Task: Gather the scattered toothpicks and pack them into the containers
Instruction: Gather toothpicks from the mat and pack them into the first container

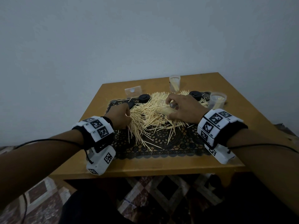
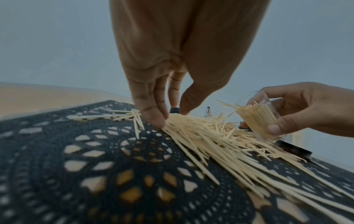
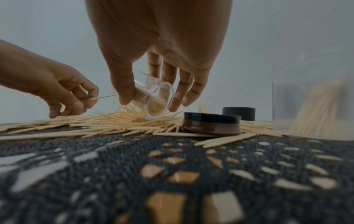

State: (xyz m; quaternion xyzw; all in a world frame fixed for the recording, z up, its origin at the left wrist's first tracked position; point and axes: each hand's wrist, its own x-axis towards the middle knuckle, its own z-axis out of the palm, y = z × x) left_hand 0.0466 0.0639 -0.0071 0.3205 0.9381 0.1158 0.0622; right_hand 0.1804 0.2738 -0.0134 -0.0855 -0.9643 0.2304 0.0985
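**Toothpicks gathered beside a tilted jar**

A clear jar, packed with toothpicks and tipped on its side, is gripped by the curled fingers of the right hand over the pile. The pile is spread across a black lace mat on the table. Toothpicks at the pile's left edge are pinched by the left hand. Two more jars are stood behind, and black lids are scattered among the sticks.

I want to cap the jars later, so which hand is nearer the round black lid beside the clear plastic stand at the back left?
Left. The left hand is at the toothpick pile's left edge, just in front of that round black lid. The right hand is further right, gripping a tilted clear container.
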